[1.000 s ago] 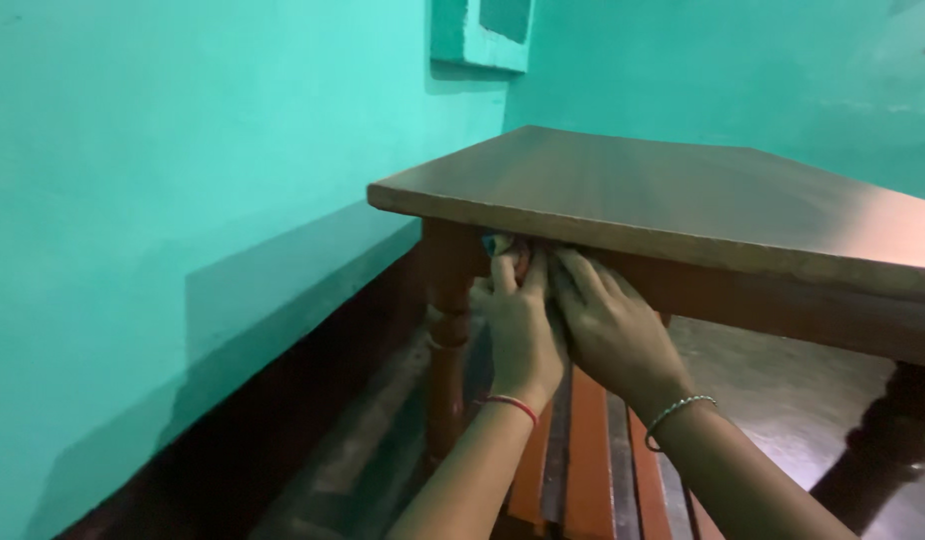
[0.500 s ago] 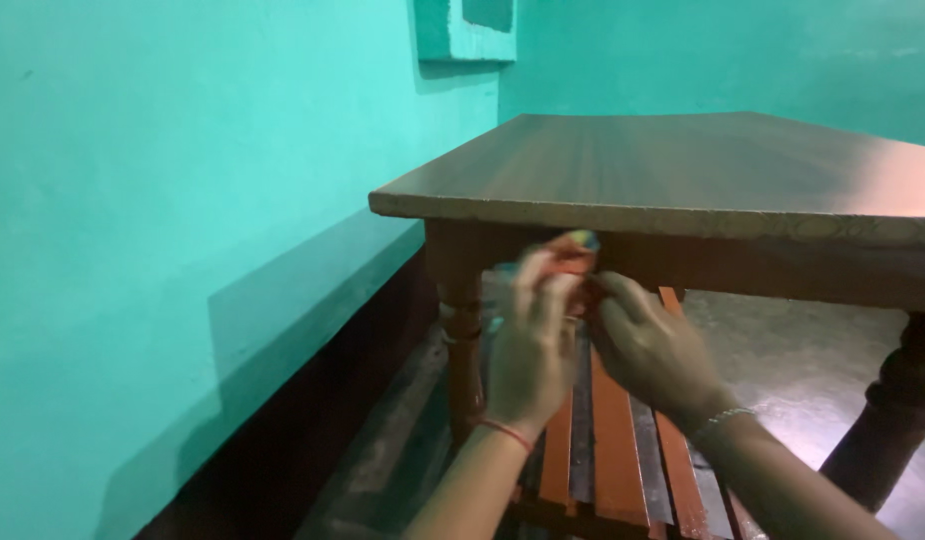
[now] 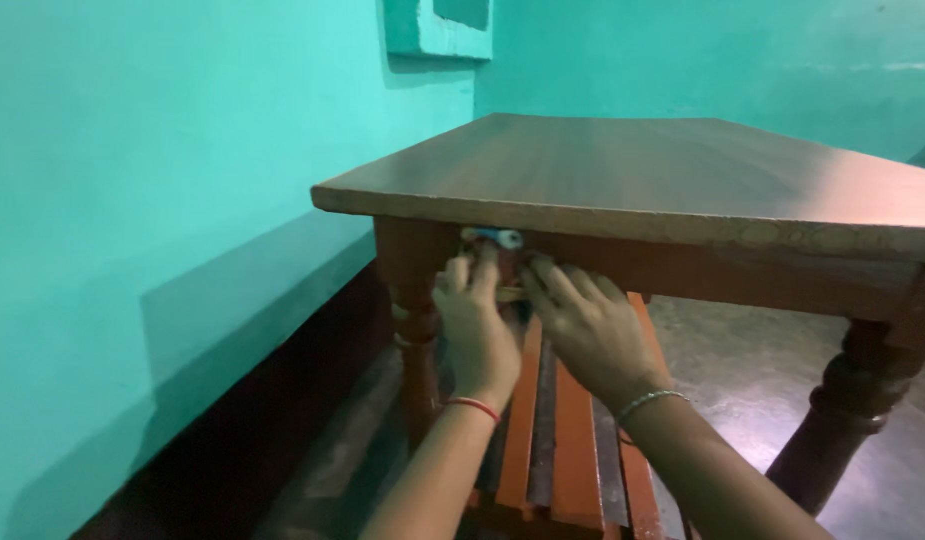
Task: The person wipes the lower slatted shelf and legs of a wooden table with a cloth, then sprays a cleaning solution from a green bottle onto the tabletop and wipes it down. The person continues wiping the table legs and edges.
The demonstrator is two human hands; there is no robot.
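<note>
Your 2 forearms rise from the bottom edge; the left wrist wears a red band (image 3: 474, 405), the right a silver bangle (image 3: 648, 401); your left hand (image 3: 476, 325) and right hand (image 3: 591, 328) sit side by side, backs toward you, just under the table's front edge near its left corner. The left fingers (image 3: 472, 275) are pressed together and point upward, closed against a small cloth (image 3: 495, 240), reddish with a blue patch, bunched against the table's apron (image 3: 743, 280); the right fingers (image 3: 558, 282) are slightly spread and lie flat, their tips at the cloth from the right; you cannot tell how firmly either hand grips it. Just left of the left hand stands the turned leg (image 3: 413, 320); below your hands orange slats (image 3: 573, 430) run away from you under the table (image 3: 663, 165); a 2nd leg (image 3: 843, 400) stands at the right. The brown tabletop stretches beyond; a turquoise wall (image 3: 163, 180) runs along the left and behind, with a dark base strip (image 3: 253, 410) low down.
</note>
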